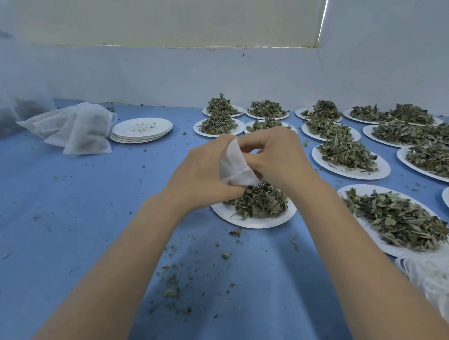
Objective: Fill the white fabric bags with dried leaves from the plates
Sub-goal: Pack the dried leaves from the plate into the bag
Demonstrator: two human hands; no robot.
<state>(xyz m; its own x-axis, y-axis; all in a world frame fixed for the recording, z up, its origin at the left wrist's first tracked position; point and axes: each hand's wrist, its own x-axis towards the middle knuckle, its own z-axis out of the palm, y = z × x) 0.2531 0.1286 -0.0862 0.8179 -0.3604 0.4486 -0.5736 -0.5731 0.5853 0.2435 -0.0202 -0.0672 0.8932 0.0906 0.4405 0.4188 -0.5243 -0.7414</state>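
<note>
A blue cloth-covered table (62, 206) carries round white plates of crinkled dried leaves (394, 220). Above the nearest plate (250, 222), the left hand (200, 171) and right hand (275, 156) pinch a soft white fabric bag (233, 164), fingers curled. Filled bags (76, 129) lie far left beside stacked empty plates (142, 130).

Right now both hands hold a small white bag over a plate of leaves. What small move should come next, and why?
Probably pull the mouth of the bag open. The left hand and right hand both pinch it, it looks flat and empty, and it hangs just above the plate of dried leaves, so leaves could go in once it is open.
</note>
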